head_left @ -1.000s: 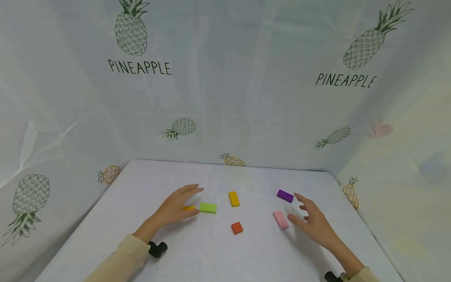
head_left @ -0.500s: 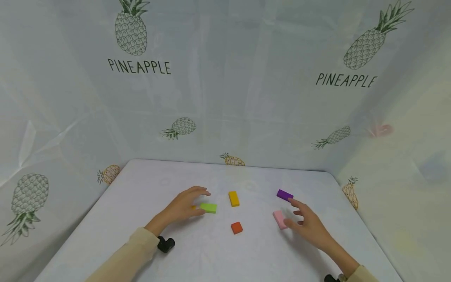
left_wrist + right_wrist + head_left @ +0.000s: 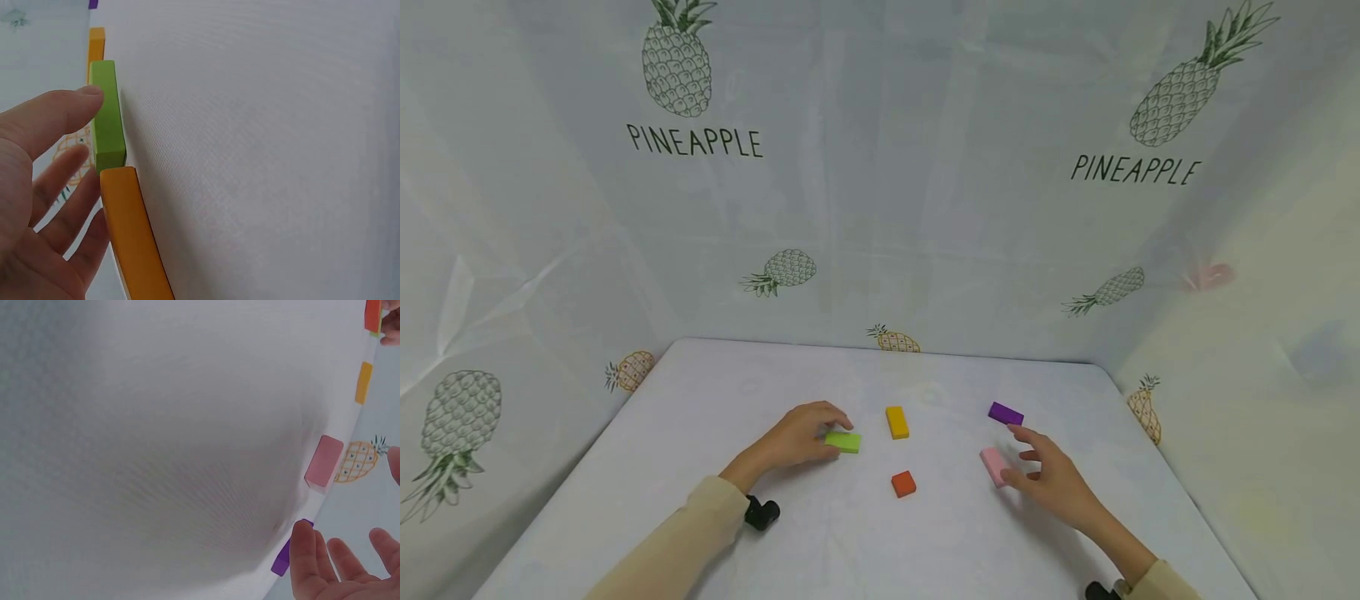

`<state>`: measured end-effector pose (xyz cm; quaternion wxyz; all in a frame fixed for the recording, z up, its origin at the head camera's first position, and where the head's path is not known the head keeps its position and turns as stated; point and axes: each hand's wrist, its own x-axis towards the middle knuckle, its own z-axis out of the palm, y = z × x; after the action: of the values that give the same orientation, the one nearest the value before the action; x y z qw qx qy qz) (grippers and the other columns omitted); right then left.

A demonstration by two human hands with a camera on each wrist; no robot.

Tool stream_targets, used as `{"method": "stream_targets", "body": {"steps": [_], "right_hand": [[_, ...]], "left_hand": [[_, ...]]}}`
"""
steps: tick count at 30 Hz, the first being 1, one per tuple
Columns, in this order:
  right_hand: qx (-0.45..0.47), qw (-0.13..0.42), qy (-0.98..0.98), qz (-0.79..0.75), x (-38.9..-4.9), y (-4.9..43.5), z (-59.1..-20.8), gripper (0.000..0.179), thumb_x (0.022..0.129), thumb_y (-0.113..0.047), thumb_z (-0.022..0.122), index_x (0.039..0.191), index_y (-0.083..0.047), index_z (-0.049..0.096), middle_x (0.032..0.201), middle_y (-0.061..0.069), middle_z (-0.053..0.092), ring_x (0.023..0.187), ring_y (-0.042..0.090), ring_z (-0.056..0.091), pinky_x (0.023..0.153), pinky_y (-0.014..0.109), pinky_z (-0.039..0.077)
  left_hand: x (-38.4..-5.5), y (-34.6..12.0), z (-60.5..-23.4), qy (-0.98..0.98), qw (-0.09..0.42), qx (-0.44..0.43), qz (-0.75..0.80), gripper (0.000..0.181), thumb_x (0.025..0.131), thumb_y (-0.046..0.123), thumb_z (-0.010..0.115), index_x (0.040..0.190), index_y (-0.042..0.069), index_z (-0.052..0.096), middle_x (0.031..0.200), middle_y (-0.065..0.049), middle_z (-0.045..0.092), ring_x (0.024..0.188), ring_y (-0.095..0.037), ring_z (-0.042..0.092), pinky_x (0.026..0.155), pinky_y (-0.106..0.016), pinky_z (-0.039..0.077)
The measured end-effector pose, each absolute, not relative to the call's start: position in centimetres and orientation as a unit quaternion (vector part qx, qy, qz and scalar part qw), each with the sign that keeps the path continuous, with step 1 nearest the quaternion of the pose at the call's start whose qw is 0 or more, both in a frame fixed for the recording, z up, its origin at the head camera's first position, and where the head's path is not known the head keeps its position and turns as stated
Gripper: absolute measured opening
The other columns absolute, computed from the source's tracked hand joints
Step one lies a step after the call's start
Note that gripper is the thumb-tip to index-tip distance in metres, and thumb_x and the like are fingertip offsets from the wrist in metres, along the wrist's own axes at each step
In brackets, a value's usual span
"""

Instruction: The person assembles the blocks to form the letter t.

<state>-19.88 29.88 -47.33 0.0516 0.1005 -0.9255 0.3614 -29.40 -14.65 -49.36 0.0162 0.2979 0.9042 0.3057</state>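
Green block lies left of centre on the white table, and the left hand is right at it: thumb by the near side, fingers arched toward the far side, spread rather than pinching; whether skin meets block, I cannot tell. Just to its left sits an orange block, caught by the left wrist camera. Over on the right, the right hand has its fingers spread, thumb close by the pink block, index finger near the purple block farther off. Between the hands: yellow block far, red block near.
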Motion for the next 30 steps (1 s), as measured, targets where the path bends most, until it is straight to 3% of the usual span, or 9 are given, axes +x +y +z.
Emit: {"method": "stream_targets", "body": {"steps": [6,19,30], "right_hand": [[0.099,0.05,-0.927,0.359,-19.95,29.84,-47.43,0.073,0.092,-0.022,0.086,0.154,-0.006,0.051,0.152,0.026,0.053,0.121,0.043,0.066,0.086,0.043,0.063],[0.105,0.05,-0.931,0.347,-20.11,29.63,-47.61,0.071,0.091,-0.022,0.086,0.153,-0.005,0.053,0.145,0.026,0.058,0.116,0.04,0.067,0.085,0.041,0.064],[0.084,0.025,-0.938,0.336,-20.34,29.33,-48.07,0.063,0.09,-0.019,0.087,0.145,-0.008,0.061,0.135,0.02,0.065,0.111,0.033,0.068,0.086,0.042,0.064]], "left_hand": [[-29.48,-14.43,-49.29,0.898,0.027,0.304,0.318,0.029,0.088,0.013,0.087,0.112,0.026,0.078,0.117,0.013,0.071,0.106,-0.013,0.064,0.095,-0.038,0.053],[-29.78,-14.09,-49.53,0.9,0.044,0.305,0.307,0.027,0.091,0.01,0.084,0.112,0.027,0.079,0.113,0.013,0.072,0.094,-0.011,0.058,0.086,-0.031,0.05],[-30.01,-14.12,-49.75,0.899,0.058,0.297,0.317,0.027,0.092,0.009,0.083,0.112,0.027,0.079,0.112,0.015,0.073,0.095,-0.012,0.057,0.086,-0.03,0.05]]}}
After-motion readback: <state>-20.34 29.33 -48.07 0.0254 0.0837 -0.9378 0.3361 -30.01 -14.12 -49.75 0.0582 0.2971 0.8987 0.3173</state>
